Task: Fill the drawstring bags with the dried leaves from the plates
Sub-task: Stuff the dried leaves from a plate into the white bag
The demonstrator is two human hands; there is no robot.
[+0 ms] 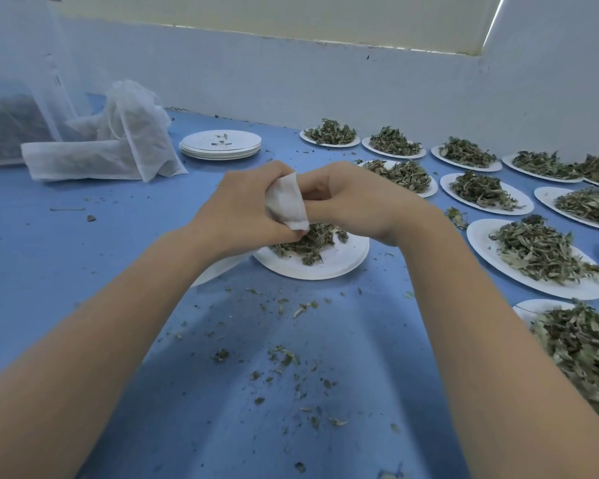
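Both hands meet above the near plate (329, 262). The left hand (242, 205) has its fingers curled round a small white bag (287, 202), and the right hand (353, 202) pinches the same bag from the other side, fingertips tucked at its edge. The bag sits squeezed between them, its lower corner hanging just over the dried leaves (305, 243) heaped on that plate. Its mouth is hidden inside the grip, so I cannot tell whether it gapes or what is in it.

The bag looks like thin, soft, gauzy cloth. The plates are flat white rounds. The leaves are crinkled, grey-green, brittle-looking, with crumbs (284, 357) scattered over the blue counter (83, 236) toward its near edge.

Along the right side, more plates of leaves (540, 254) run back to the far wall, some cut off by the frame. Near the far left corner lie filled bags (118, 146) beside a stack of bare plates (220, 144); a big sack (11, 126) there is blurred.
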